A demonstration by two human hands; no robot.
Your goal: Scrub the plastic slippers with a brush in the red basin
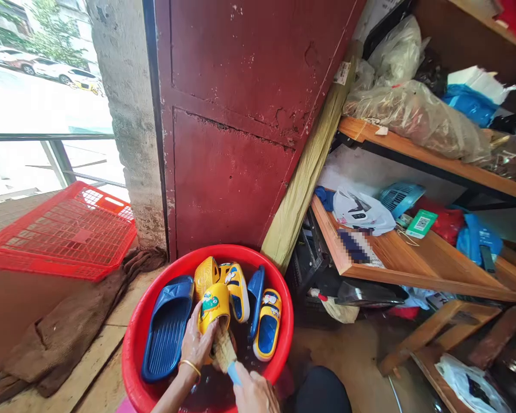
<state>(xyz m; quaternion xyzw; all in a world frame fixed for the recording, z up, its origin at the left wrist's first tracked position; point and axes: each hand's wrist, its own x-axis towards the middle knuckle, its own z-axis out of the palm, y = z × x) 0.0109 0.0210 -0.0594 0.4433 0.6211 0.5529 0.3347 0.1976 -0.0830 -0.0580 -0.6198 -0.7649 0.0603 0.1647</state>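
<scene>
Basin [131, 344], red plastic, sits on the floor at near centre, dark water in the bottom. Several slippers stand or lean inside: a large blue slipper [167, 327] at the left, another blue one [256, 301] on edge toward the right, and small yellow children's slippers [236, 289] with cartoon prints between them and at the right.

Left hand [196, 344], gold bangle at the wrist, is closed round the heel end of one yellow slipper [214, 307], fingers wrapped on its side, holding it tilted with the toe up, just above the water.

Right hand [251, 393] is clenched on the pale blue handle of a scrub brush [223, 350]; the worn bristles press against the lower end of the held slipper.

Handling, as a judgement: the slipper looks like light moulded foam or rubber, flexible rather than stiff, and probably slick when wet. Grip at the heel or across the strap seems firmest; the smooth sole would slide. Not fragile.

Surroundings: red wire-mesh crate [64, 232] far left on a ledge, brown cloth [69, 327] draped below it, peeling dark red door [236, 126] behind the basin, wooden shelves [413, 264] at right crowded with plastic bags and a small blue fan [399, 198]
</scene>
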